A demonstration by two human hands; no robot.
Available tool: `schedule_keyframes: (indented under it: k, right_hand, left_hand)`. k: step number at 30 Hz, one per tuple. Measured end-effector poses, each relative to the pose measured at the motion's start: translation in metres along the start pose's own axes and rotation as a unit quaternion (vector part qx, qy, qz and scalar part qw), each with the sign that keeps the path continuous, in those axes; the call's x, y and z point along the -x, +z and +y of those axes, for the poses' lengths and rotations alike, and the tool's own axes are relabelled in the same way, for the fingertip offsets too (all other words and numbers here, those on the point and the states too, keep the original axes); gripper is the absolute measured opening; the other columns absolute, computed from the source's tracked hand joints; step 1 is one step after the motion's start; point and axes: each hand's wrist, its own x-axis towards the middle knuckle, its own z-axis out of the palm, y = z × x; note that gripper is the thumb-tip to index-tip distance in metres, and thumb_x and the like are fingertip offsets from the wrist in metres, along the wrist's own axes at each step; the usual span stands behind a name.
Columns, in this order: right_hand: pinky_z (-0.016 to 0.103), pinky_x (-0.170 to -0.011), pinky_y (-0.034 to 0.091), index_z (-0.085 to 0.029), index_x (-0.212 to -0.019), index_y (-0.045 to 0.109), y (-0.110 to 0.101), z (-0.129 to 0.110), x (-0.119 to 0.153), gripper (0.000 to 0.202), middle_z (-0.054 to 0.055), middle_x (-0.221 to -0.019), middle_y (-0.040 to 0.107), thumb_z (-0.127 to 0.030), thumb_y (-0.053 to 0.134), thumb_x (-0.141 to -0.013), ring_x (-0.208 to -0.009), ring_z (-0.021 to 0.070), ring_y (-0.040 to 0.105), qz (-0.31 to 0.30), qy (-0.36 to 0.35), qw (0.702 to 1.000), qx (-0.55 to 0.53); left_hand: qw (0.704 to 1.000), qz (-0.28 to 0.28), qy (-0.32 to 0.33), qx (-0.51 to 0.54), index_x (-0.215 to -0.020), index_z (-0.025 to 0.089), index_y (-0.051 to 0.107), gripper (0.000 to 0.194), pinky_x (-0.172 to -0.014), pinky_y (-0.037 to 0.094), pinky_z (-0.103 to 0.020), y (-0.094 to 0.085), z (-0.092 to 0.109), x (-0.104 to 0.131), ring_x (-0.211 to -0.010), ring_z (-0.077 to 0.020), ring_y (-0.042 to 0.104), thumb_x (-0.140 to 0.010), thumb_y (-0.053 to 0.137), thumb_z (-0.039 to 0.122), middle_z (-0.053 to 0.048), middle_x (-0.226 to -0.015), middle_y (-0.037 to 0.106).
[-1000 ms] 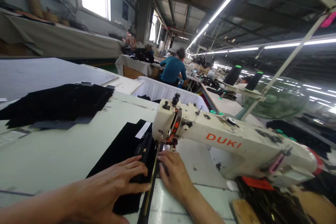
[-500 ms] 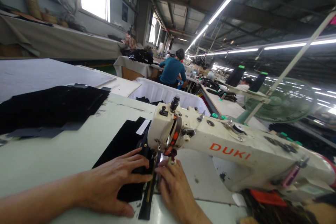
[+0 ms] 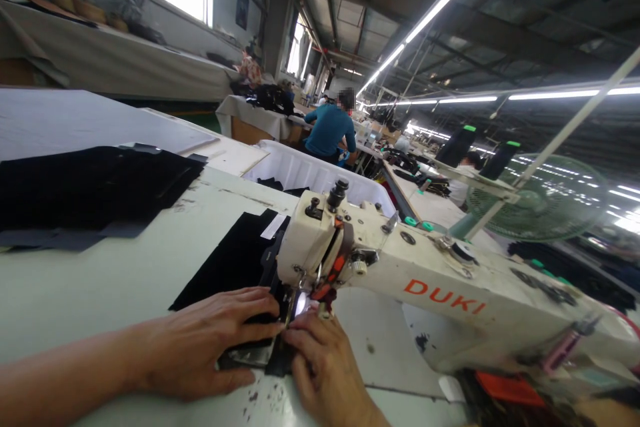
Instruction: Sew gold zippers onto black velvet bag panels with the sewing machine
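Note:
A black fabric piece [image 3: 220, 263] with a white label [image 3: 273, 227] lies on the sewing machine table, its right edge under the machine head. Along that edge runs a narrow black zipper strip [image 3: 277, 363] with a thin gold line. My left hand [image 3: 205, 340] rests flat on the fabric, fingers stretched out and thumb apart. Just right of the needle area, my right hand [image 3: 327, 360] has its fingers curled and pinched at the strip's edge; the fingertips partly hide it. The white sewing machine [image 3: 370, 260] has a lit lamp by its needle.
A stack of black pieces [image 3: 100, 193] lies on the table at left. Behind the machine stands a white plastic bin [image 3: 330, 177] with dark cloth inside. A green fan [image 3: 537, 197] and thread cones [image 3: 457, 145] are at right. A person in a blue top [image 3: 330, 130] sits farther off.
The fabric and zipper strip have slid forward under the machine head, and the strip's near end has moved away from me. My right hand has shifted slightly left. The view has tilted a little.

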Motion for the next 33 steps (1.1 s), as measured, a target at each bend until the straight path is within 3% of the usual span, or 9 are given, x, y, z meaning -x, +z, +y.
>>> schedule_keyframes:
  k: [7,13,25,30,33]
  right_hand:
    - [0.046,-0.108,0.049,-0.026,-0.122,0.066,0.003,0.001,-0.001,0.05,0.006,-0.12,0.071,-0.004,0.051,-0.08,-0.111,0.0241,0.066,0.031,0.01,0.999,0.032]
    - [0.046,-0.107,0.051,-0.024,-0.126,0.064,0.006,0.001,0.0,0.051,0.007,-0.123,0.071,-0.003,0.051,-0.081,-0.115,0.0247,0.065,0.035,0.013,0.998,0.041]
    - [0.049,-0.109,0.046,-0.023,-0.124,0.066,0.004,-0.001,0.0,0.049,0.006,-0.122,0.071,-0.003,0.051,-0.082,-0.114,0.0258,0.064,0.017,0.02,0.999,0.043]
    - [0.047,-0.109,0.045,-0.024,-0.123,0.067,0.002,0.004,-0.001,0.053,0.006,-0.119,0.072,0.0,0.054,-0.078,-0.112,0.0245,0.064,-0.01,0.014,0.997,0.074]
    - [0.046,-0.105,0.048,-0.022,-0.122,0.067,-0.002,0.004,-0.007,0.05,0.008,-0.119,0.072,0.0,0.058,-0.078,-0.109,0.0249,0.065,-0.013,-0.001,0.992,0.124]
  left_hand:
    - [1.0,0.014,-0.011,-0.021,-0.142,0.028,0.06,0.06,-0.116,0.044,-0.043,0.0,-0.005,-0.008,-0.136,-0.0348,0.054,-0.084,0.073,0.038,-0.009,-0.146,0.059]
    - [1.0,0.028,-0.009,-0.001,-0.147,0.03,0.055,0.067,-0.12,0.039,-0.045,0.01,-0.012,-0.008,-0.141,-0.0349,0.049,-0.084,0.075,0.04,-0.009,-0.151,0.054]
    - [1.0,0.012,0.005,0.014,-0.141,0.027,0.062,0.059,-0.118,0.042,-0.043,-0.001,-0.01,-0.012,-0.137,-0.0335,0.054,-0.086,0.073,0.043,-0.01,-0.146,0.059]
    - [0.995,0.093,-0.03,0.036,-0.127,0.026,0.071,0.033,-0.113,0.047,-0.03,0.007,-0.024,-0.011,-0.125,-0.0224,0.064,-0.1,0.056,0.038,-0.004,-0.137,0.066]
    - [0.99,0.127,-0.066,-0.002,-0.135,0.023,0.066,0.039,-0.118,0.04,-0.036,0.007,-0.039,-0.014,-0.134,-0.024,0.057,-0.105,0.048,0.039,-0.007,-0.149,0.057]
